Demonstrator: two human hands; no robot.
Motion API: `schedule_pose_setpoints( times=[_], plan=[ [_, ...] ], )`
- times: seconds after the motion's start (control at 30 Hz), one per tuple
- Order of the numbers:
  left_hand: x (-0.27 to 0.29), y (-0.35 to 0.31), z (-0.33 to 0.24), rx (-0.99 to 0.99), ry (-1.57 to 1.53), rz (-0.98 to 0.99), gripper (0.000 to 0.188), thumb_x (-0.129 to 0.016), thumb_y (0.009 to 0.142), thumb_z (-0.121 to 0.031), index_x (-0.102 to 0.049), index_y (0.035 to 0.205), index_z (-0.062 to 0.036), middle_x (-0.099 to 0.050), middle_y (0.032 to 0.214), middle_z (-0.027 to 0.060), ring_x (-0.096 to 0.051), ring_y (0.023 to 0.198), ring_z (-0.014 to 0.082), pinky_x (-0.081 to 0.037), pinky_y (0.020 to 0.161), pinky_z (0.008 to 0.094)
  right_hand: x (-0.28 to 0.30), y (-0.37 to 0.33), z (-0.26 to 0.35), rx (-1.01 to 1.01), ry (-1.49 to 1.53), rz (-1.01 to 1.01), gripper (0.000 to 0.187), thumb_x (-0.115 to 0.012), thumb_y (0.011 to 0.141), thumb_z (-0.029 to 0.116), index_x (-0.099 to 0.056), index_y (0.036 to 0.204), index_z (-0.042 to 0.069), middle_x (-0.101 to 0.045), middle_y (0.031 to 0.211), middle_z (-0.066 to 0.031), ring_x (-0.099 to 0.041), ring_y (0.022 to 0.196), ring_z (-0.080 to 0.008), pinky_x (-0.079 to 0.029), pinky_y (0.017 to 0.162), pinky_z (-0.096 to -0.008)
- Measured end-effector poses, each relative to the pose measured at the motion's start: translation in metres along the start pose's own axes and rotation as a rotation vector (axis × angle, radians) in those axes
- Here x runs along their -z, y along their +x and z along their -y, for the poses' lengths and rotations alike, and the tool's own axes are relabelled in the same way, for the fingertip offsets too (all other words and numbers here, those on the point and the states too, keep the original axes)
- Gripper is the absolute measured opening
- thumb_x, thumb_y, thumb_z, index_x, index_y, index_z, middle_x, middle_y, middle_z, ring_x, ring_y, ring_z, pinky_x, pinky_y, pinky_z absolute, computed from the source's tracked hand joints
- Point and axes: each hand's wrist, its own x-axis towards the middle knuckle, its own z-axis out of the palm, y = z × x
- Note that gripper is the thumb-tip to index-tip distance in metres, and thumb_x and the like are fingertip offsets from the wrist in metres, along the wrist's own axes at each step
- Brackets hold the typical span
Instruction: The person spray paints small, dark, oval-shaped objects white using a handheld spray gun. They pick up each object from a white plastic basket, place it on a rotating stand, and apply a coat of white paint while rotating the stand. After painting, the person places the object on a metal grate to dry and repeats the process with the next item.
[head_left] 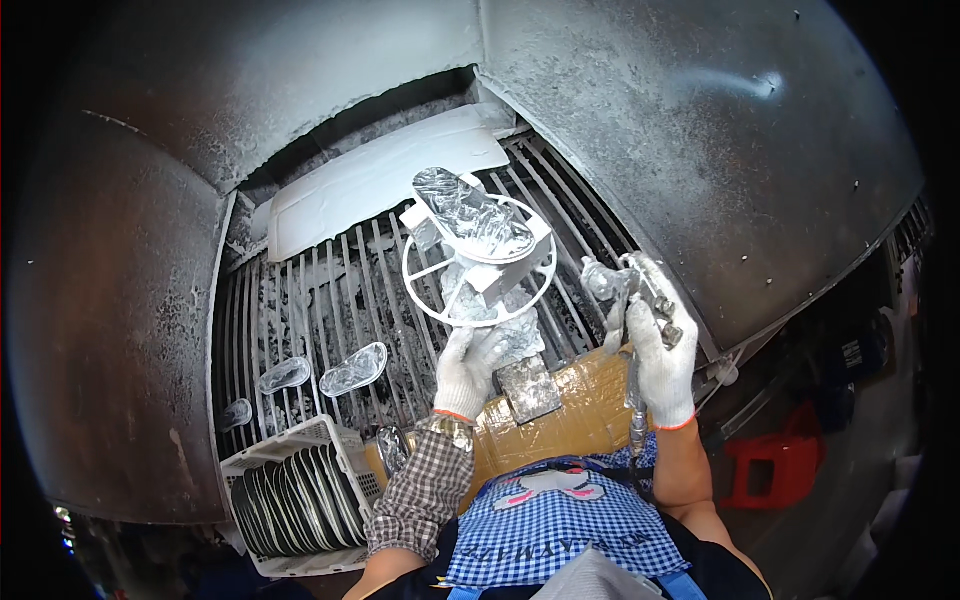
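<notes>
My right hand [660, 350], in a white knitted glove, is wrapped round a spray gun [608, 283] smeared with silvery paint, a hose fitting below it. My left hand [468, 372], gloved too, is closed at the near rim of a white spoked wheel [410, 285]; some of its fingers are hidden under the rim. Above the wheel, white blocks [505, 278] carry a sole-shaped piece [472, 215] covered in shiny, crinkled film. Below stands a paint-crusted support with a metal plate [530, 388]. The spray gun is right of the wheel, apart from it.
Smaller film-covered oval pieces [355, 370] lie on the slatted metal grate [400, 350]. A white crate [285, 445] of upright dark discs stands at the near left. Brown taped cardboard [580, 400] covers the front edge. Paint-dusted metal walls [800, 180] surround the grate; a red stool [770, 465] is outside.
</notes>
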Motion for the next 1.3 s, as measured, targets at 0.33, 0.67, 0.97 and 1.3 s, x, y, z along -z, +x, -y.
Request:
schedule_pose_setpoints(
  times=[0.33, 0.67, 0.97, 1.3],
  plan=[
    [-0.003, -0.004, -0.028, -0.015, 0.011, -0.032, 0.047, -0.058, 0.107, -0.018, -0.05, 0.146, 0.0064, -0.062, 0.142, 0.027, -0.065, 0.127, 0.0428, -0.059, 0.103, 0.0536, 0.012, 0.002, -0.002, -0.015, 0.028, 0.053, 0.053, -0.064, 0.108, 0.018, -0.05, 0.155, -0.004, -0.071, 0.102, -0.007, -0.064, 0.078, -0.008, -0.055, 0.069, -0.0241],
    [0.003, -0.003, -0.054, -0.113, 0.067, -0.066, 0.042, -0.056, 0.109, -0.023, -0.053, 0.143, 0.0023, -0.063, 0.143, 0.0249, -0.064, 0.129, 0.04, -0.057, 0.103, 0.0501, 0.006, 0.005, -0.006, -0.008, 0.112, 0.173, 0.052, -0.064, 0.108, 0.015, -0.05, 0.154, -0.006, -0.07, 0.096, -0.0053, -0.065, 0.078, -0.0072, -0.054, 0.067, -0.0213],
    [0.011, 0.009, -0.082, -0.173, 0.066, -0.098, 0.032, -0.06, 0.106, -0.019, -0.059, 0.127, 0.0044, -0.059, 0.145, 0.0354, -0.059, 0.135, 0.0493, -0.057, 0.105, 0.0583, 0.001, 0.022, -0.035, -0.039, 0.157, 0.246, 0.056, -0.067, 0.107, 0.018, -0.049, 0.156, -0.005, -0.071, 0.1, -0.006, -0.065, 0.078, -0.0073, -0.055, 0.068, -0.0231],
    [0.009, 0.02, -0.103, -0.206, 0.102, -0.179, 0.032, -0.062, 0.105, -0.019, -0.059, 0.128, 0.003, -0.058, 0.144, 0.0358, -0.059, 0.134, 0.0508, -0.057, 0.105, 0.0608, -0.012, 0.047, -0.05, 0.044, 0.127, 0.203, 0.055, -0.068, 0.106, 0.016, -0.051, 0.154, -0.005, -0.068, 0.097, -0.0016, -0.061, 0.074, -0.005, -0.053, 0.068, -0.022]
  ],
)
